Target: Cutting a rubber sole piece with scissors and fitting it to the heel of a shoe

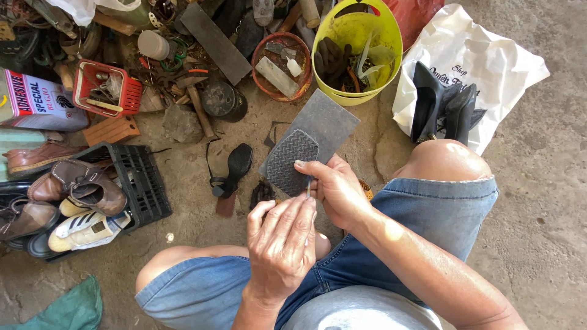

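I sit over a concrete floor with my knees apart. My right hand [337,192] grips a flat grey rubber sheet [330,119] and presses a dark textured sole piece [287,160] against it with the thumb. My left hand [281,244] is closed around a thin tool [308,185], whose tip touches the lower right edge of the sole piece. What kind of tool it is, I cannot make out.
A black heeled sandal [232,171] lies on the floor just left of my hands. A black crate [143,183] of worn shoes stands at left. Behind are a yellow bucket [391,36], an orange bowl [269,79], a red basket [107,88], and black heels [440,104] on a white bag [501,67].
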